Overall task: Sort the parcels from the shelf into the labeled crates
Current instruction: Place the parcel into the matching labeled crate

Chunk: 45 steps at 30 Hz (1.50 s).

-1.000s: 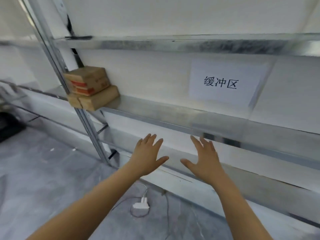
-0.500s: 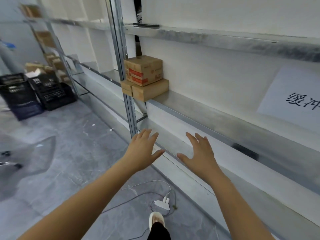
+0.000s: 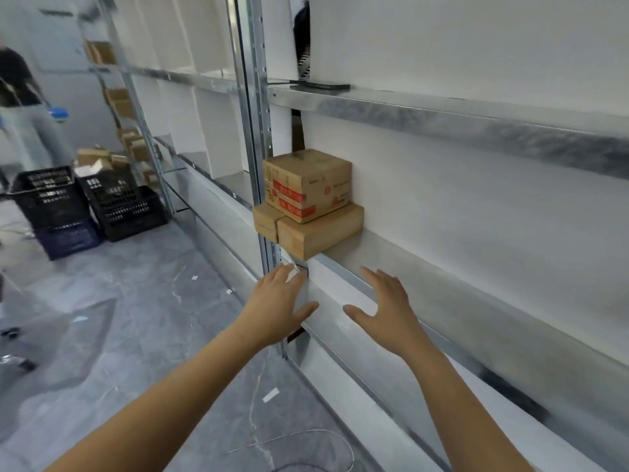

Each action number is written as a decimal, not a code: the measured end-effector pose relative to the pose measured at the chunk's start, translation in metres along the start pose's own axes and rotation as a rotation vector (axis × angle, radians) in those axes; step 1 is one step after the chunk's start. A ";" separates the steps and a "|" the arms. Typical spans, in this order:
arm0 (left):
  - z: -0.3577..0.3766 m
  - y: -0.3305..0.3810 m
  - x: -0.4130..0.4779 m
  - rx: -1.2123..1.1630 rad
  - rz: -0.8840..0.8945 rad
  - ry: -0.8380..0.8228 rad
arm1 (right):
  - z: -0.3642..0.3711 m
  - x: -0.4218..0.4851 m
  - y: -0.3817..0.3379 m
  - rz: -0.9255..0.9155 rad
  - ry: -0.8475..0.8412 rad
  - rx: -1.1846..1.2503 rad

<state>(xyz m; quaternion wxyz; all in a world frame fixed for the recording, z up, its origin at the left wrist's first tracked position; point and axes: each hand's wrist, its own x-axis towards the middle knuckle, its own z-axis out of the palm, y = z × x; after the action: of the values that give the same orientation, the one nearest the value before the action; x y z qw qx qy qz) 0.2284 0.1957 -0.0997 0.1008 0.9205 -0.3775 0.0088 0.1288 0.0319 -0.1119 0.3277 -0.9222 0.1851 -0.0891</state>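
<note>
A small stack of cardboard parcels sits at the left end of the metal shelf (image 3: 425, 277). On top is a cube-shaped parcel with red tape (image 3: 306, 183). Under it lie a flat brown parcel (image 3: 316, 233) and a smaller one (image 3: 267, 219) beside the upright post. My left hand (image 3: 279, 306) and my right hand (image 3: 386, 310) are stretched out with spread fingers just below the stack. Both hold nothing and neither touches a parcel. Black crates (image 3: 126, 206) and a dark blue crate (image 3: 69, 238) stand on the floor at the far left.
A steel upright post (image 3: 253, 131) rises just left of the parcels. More cardboard boxes (image 3: 131, 144) fill the far shelving. A person (image 3: 20, 107) stands at the far left. Cables (image 3: 306, 441) and paper scraps lie on the grey floor.
My view has swung left and closer, so the parcel stack now sits right above my hands. Both hands stay open and have come nearer to the stack. The wall sign has left the view.
</note>
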 end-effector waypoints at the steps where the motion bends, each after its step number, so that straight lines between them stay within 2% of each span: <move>1: -0.001 -0.009 0.006 -0.007 -0.014 0.004 | 0.000 0.011 -0.003 -0.016 0.005 0.025; 5: 0.003 -0.060 0.041 -0.076 -0.136 0.013 | 0.016 0.047 -0.016 -0.055 -0.007 0.100; 8: 0.001 -0.086 0.081 -0.088 -0.159 0.036 | 0.023 0.083 -0.023 -0.061 -0.038 0.091; 15: -0.003 -0.134 0.192 -0.111 0.010 0.043 | 0.034 0.184 -0.046 0.011 0.082 0.245; 20: -0.038 -0.179 0.283 -0.151 0.091 0.184 | 0.037 0.265 -0.075 0.023 0.195 0.244; 23: -0.052 -0.188 0.322 -0.127 0.212 0.228 | 0.039 0.304 -0.087 0.071 0.253 0.202; 27: -0.055 -0.192 0.373 -0.046 0.334 0.151 | 0.045 0.334 -0.085 0.186 0.316 0.166; 32: -0.054 -0.194 0.417 0.007 0.221 -0.054 | 0.048 0.340 -0.084 0.257 0.406 0.119; 37: -0.058 -0.190 0.431 -0.160 0.184 -0.163 | 0.038 0.345 -0.086 0.341 0.380 0.331; 42: -0.063 -0.196 0.423 -0.300 0.232 -0.152 | 0.038 0.343 -0.086 0.373 0.410 0.553; 45: -0.057 -0.200 0.411 -0.371 0.243 -0.105 | 0.034 0.332 -0.088 0.368 0.423 0.600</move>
<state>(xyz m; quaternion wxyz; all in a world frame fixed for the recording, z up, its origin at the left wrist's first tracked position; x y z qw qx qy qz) 0.6650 0.0608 -0.0417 0.2468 0.8331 -0.4854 -0.0965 0.4672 -0.0181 -0.0680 0.5471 -0.6986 0.3760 -0.2667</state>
